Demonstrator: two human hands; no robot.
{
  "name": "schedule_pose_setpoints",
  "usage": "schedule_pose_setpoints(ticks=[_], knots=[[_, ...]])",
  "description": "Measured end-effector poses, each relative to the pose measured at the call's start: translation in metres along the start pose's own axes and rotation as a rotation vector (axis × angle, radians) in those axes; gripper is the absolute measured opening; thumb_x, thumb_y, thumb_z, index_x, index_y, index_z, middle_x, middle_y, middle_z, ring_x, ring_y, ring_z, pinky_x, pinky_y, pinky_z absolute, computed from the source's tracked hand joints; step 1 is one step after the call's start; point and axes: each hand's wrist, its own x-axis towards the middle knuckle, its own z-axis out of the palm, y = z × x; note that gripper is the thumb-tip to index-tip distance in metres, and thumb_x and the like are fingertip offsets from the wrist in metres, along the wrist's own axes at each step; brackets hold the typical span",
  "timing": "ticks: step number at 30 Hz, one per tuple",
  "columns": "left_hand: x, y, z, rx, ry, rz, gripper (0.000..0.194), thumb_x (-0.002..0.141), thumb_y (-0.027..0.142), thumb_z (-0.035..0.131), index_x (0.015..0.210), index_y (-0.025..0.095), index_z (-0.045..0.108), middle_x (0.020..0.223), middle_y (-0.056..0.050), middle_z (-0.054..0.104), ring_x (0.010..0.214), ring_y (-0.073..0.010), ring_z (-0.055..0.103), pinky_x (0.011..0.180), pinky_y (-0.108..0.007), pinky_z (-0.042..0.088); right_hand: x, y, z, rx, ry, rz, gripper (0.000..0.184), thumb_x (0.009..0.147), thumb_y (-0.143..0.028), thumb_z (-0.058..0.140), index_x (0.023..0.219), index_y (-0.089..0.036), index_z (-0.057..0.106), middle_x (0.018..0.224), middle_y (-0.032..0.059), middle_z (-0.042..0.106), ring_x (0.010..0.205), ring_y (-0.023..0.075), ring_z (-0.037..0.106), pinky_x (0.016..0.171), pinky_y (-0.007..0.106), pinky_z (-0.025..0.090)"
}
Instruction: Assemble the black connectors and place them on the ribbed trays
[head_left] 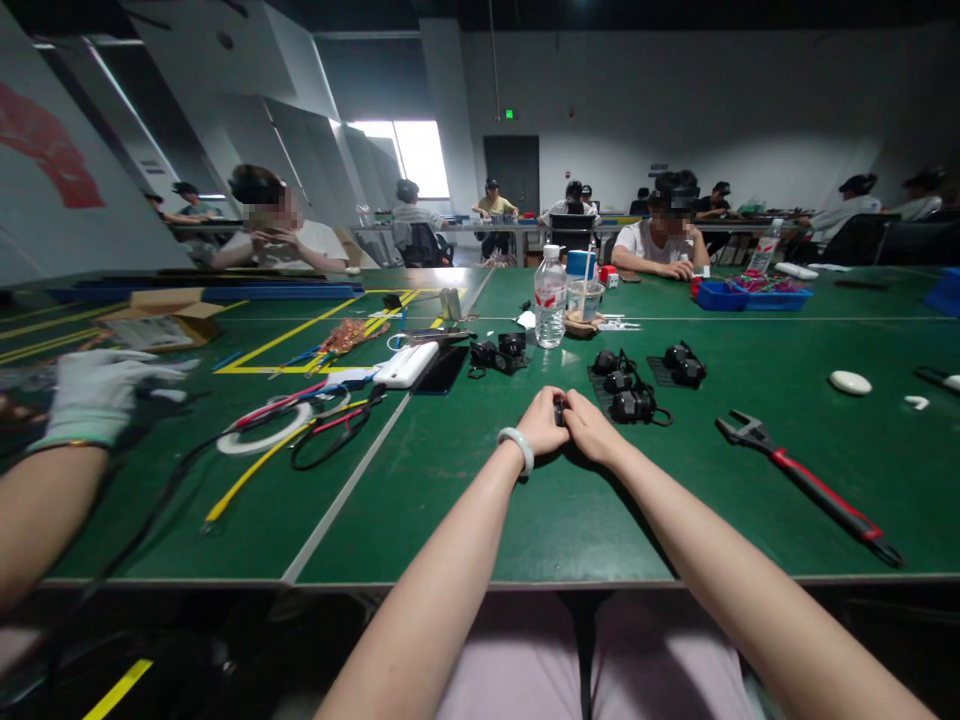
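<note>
My left hand [541, 424], with a pale bangle [523, 452] at its wrist, meets my right hand [589, 428] low over the green table. Between them is a small black part [559, 411], mostly hidden by the fingers; its kind cannot be made out. The fingers of both hands are closed around it. Just right of my hands sit several black parts with round knobs [631, 402] and, beyond them, another black part [681, 364]. Further black pieces [501, 352] lie behind my left hand.
A water bottle [550, 300] and a lidded cup [583, 298] stand beyond my hands. To the right lies an adjustable wrench [814, 487]. Cables [262, 468], a power bank [407, 366] and a co-worker's gloved hand [94, 395] are on the left. Blue trays [754, 296] stand farther back.
</note>
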Motion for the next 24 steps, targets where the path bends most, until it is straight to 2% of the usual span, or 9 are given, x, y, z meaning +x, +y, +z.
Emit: schedule_pose_setpoints(ticks=[7,17,24], knots=[[0.0044,-0.0022,0.0032,0.016,-0.005,-0.011,0.048,0.054,0.015,0.058,0.1,0.012,0.041,0.096,-0.007,0.048,0.091,-0.0183,0.048,0.085,-0.034,0.038,0.0003,0.0002,-0.0018,-0.039,-0.066,-0.021,0.024,0.081,-0.018,0.022,0.097,-0.015,0.04,0.092,0.0069,0.048,0.086,0.015,0.045,0.08,0.031,0.036],[0.0051,-0.0042,0.0008,0.012,-0.007,-0.022,0.047,0.052,0.011,0.056,0.097,0.012,0.043,0.093,-0.006,0.05,0.089,-0.0184,0.049,0.083,-0.033,0.039,0.0039,0.0036,0.0012,0.015,-0.073,0.01,0.024,0.081,-0.018,0.023,0.098,-0.016,0.04,0.094,0.0066,0.05,0.087,0.0147,0.047,0.079,0.029,0.037],[0.0018,-0.0049,-0.0019,-0.002,-0.026,-0.009,0.05,0.053,0.012,0.057,0.1,0.012,0.042,0.097,-0.007,0.049,0.091,-0.0188,0.048,0.084,-0.033,0.039,0.0091,0.0048,-0.0039,0.007,-0.158,0.003,0.029,0.081,-0.018,0.023,0.104,-0.014,0.04,0.103,0.0084,0.05,0.092,0.0158,0.047,0.081,0.03,0.035]])
